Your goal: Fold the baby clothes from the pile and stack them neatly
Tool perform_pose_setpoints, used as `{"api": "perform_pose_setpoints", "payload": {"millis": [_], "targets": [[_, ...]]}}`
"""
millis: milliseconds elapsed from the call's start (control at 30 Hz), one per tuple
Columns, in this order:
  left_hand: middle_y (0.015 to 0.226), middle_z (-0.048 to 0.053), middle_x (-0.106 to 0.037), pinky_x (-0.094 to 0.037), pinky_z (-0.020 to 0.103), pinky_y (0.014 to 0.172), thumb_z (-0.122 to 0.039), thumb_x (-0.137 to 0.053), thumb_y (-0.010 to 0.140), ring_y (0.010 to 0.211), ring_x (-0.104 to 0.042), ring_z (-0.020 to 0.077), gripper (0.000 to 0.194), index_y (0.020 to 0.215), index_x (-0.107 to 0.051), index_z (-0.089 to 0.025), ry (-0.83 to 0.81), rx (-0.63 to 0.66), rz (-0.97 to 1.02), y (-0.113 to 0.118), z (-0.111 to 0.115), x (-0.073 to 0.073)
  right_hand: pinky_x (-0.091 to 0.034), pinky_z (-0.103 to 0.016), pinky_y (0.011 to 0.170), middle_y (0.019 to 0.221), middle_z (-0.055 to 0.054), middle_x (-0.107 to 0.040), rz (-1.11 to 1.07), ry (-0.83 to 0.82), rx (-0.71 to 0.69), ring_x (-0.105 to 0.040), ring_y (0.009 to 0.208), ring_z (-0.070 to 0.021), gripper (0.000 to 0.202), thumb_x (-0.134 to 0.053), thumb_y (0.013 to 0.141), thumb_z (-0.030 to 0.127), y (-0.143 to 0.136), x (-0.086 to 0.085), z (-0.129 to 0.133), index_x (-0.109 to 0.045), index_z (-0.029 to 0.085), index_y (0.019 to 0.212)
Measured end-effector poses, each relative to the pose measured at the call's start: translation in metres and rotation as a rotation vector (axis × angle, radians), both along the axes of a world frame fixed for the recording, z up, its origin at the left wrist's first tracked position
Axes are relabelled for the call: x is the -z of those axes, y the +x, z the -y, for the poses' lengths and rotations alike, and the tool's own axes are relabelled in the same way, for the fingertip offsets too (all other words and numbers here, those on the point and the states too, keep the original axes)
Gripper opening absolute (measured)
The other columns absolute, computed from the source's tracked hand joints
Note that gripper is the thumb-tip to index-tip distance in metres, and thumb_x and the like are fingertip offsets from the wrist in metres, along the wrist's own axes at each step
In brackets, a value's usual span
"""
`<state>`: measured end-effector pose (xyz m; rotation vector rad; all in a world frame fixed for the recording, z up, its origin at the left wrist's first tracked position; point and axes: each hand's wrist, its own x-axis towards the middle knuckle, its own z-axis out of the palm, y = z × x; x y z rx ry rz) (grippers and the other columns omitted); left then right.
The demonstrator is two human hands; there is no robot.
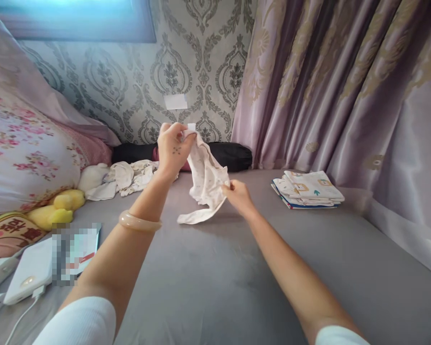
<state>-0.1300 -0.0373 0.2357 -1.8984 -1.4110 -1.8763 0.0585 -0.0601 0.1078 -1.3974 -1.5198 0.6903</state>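
Observation:
A small cream-coloured garment (204,175) hangs between my two hands above the grey bed sheet (201,278). My left hand (174,148) is raised and pinches its upper end beside a small white tag. Lower and to the right, my right hand (239,195) grips the garment's edge between thumb and fingers. One narrow end of the cloth trails down to the left, at or just above the sheet. Folded patterned cloths (309,189) lie stacked to the right of my hands. A crumpled heap of light clothes (129,178) is at the back left.
Along the wall lies a long black bundle (232,155). At left are a floral pillow (28,153), yellow plush toys (59,208), a white power bank (32,270) with a cable, a power strip (0,273) and a blurred packet (81,251). Purple curtains (309,86) hang at right.

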Motion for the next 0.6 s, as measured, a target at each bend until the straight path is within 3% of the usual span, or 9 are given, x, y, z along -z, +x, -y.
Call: {"api": "perform_pose_setpoints", "payload": {"millis": [133, 367, 500, 600], "targets": [[0.086, 0.001, -0.050, -0.044, 0.026, 0.074, -0.027, -0.068, 0.068, 0.079, -0.049, 0.0132, 0.016, 0.075, -0.058, -0.017, -0.013, 0.047, 0.023, -0.026, -0.006, 0.001, -0.048, -0.024, 0.070, 0.089, -0.005, -0.072, -0.062, 0.122, -0.034, -0.064, 0.082, -0.0168, 0.025, -0.054, 0.074, 0.029, 0.036, -0.031, -0.017, -0.065, 0.015, 0.091], [0.061, -0.004, -0.047, -0.032, 0.019, 0.048, -0.034, -0.069, 0.070, 0.052, -0.042, 0.0077, 0.025, 0.070, -0.050, -0.018, -0.330, 0.469, 0.251, -0.044, -0.004, 0.016, -0.045, -0.023, 0.065, 0.083, -0.003, -0.068, 0.074, 0.169, -0.147, -0.060, 0.075, -0.0148, 0.027, -0.057, 0.075, 0.031, 0.065, -0.096, -0.016, -0.068, 0.014, 0.093], [0.060, -0.005, -0.047, -0.030, 0.018, 0.045, -0.039, -0.071, 0.071, 0.050, -0.041, 0.0071, 0.029, 0.070, -0.052, -0.018, -0.435, 0.567, 0.219, -0.047, 0.006, 0.020, -0.037, -0.023, 0.054, 0.066, 0.001, -0.059, 0.231, 0.219, -0.127, -0.049, 0.059, -0.0110, 0.043, -0.068, 0.071, 0.050, 0.077, -0.117, -0.011, -0.070, 0.013, 0.091], [0.058, -0.004, -0.046, -0.026, 0.018, 0.044, -0.044, -0.071, 0.072, 0.049, -0.039, 0.0066, 0.031, 0.069, -0.055, -0.017, -0.500, 0.585, 0.132, -0.049, 0.013, 0.018, -0.033, -0.023, 0.051, 0.063, 0.002, -0.056, 0.292, 0.257, -0.145, -0.045, 0.055, -0.0097, 0.042, -0.068, 0.072, 0.053, 0.089, -0.126, -0.014, -0.069, 0.014, 0.088]]}}
